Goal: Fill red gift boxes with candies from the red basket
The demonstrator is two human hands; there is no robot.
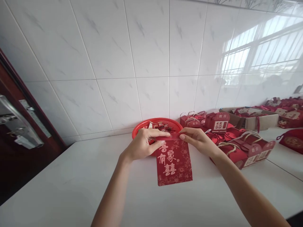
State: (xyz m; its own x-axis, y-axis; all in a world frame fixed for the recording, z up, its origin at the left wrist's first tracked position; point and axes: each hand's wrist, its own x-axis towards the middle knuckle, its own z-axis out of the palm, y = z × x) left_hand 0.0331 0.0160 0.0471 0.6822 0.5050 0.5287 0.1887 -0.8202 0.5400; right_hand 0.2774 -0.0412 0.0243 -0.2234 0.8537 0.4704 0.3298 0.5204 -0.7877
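Note:
A flat red paper bag (175, 164) with pale characters and a floral print hangs upright above the white counter. My left hand (144, 144) pinches its top left edge between thumb and fingers. At the top right, my right hand (195, 140) pinches the same folded top strip. Behind the bag and my left hand sits a round red plastic basket (138, 127) with small wrapped items in it. The bag and my hands hide part of the basket.
Red gift boxes with rope handles (253, 154) stand to the right. Farther right are an open cardboard box (265, 122) and more red packages (293, 116). A white tiled wall (151, 56) rises behind the counter (94, 183). A dark red door (21, 126) is at the left.

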